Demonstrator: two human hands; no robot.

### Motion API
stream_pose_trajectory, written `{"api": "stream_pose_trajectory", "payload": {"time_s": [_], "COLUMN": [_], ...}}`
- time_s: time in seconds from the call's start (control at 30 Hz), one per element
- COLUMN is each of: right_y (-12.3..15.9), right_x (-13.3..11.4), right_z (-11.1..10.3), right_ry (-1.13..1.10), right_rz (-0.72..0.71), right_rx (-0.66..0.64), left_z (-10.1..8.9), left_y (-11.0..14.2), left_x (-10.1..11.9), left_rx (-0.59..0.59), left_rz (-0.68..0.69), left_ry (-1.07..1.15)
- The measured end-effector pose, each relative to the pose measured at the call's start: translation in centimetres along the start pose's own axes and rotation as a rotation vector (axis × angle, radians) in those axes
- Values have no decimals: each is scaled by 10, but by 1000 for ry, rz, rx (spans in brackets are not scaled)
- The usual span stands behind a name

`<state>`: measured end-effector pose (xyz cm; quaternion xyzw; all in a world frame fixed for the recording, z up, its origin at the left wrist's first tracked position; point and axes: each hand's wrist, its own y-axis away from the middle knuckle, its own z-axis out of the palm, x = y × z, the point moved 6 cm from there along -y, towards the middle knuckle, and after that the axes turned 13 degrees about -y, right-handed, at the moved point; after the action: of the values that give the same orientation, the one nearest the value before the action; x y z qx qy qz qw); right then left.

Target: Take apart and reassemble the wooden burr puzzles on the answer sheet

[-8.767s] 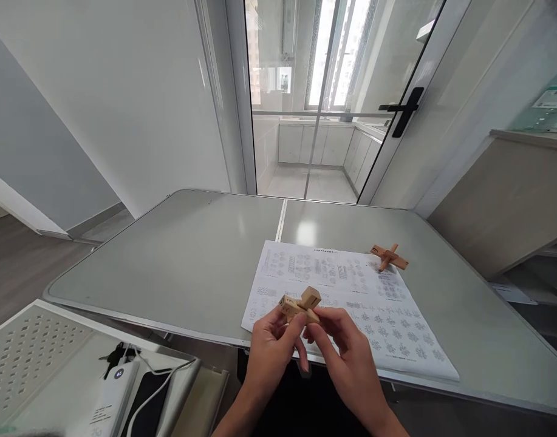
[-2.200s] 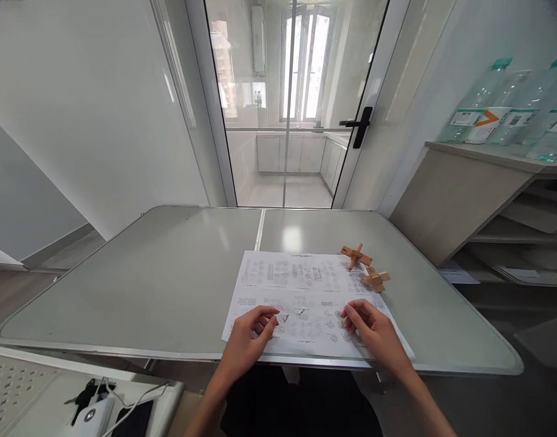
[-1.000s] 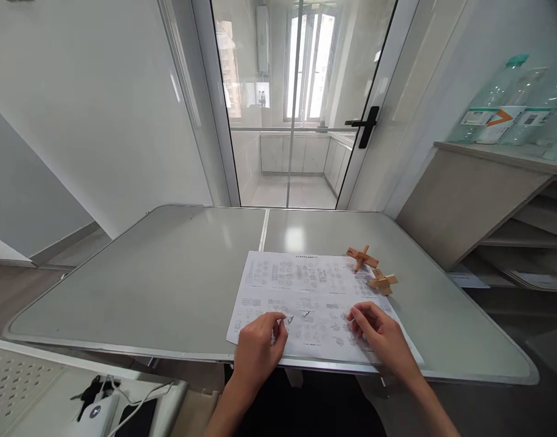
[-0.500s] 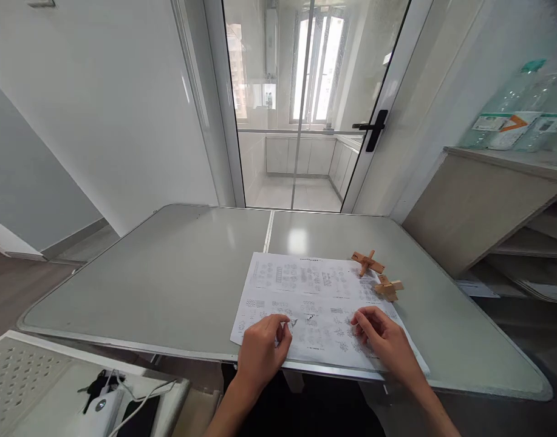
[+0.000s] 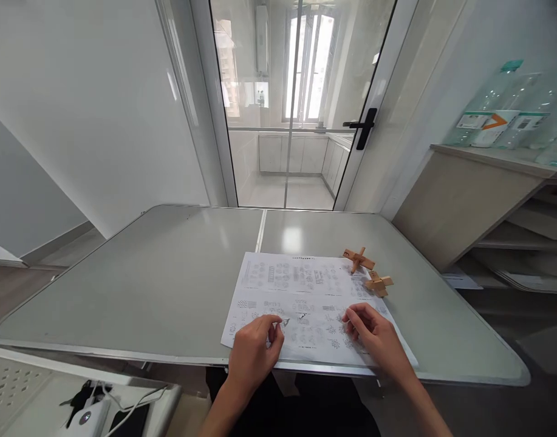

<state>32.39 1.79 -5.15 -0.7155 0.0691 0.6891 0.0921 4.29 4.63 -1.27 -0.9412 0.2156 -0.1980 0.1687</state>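
Over the near part of the white rectangular paper sheet (image 5: 278, 292) printed with rows of small grey figures, the left hand (image 5: 252, 352) and the right hand (image 5: 376, 332) are well apart, one in the sheet's left half, the other towards its right edge. The step in hand looks like a resting one, since nothing is being gripped or worked. The fingers of both hands are loosely curled and half open, with nothing visible in their hold; whether any of them touch the sheet I cannot tell. The sheet itself lies flat beneath them on the smooth grey-green tabletop (image 5: 160, 279). At the sheet's far right corner sits a reddish-brown wooden cross of interlocked bars (image 5: 359, 260), partly over the paper and well apart from the fingers. Just beside it, at the sheet's right edge, lies a pale yellow-brown wooden cluster of interlocked bars (image 5: 377, 284), beyond the right hand's fingers and the nearer of the two to them. Handling either would, as I judge it, call for the right hand to spread its fingers and reach towards the sheet's far right corner
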Motion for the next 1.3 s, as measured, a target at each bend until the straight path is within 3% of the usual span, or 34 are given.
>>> {"api": "stream_pose_trajectory", "payload": {"time_s": [0.8, 1.3], "right_y": [1, 1], "right_x": [-2, 0], "right_z": [-2, -3], "right_ry": [-17, -39], "right_rz": [11, 14], "right_rx": [4, 31], "left_z": [-8, -1], "left_y": [-5, -1], "left_x": [7, 3], "left_rx": [57, 44], "left_rz": [49, 69], "left_ry": [-10, -1]}}
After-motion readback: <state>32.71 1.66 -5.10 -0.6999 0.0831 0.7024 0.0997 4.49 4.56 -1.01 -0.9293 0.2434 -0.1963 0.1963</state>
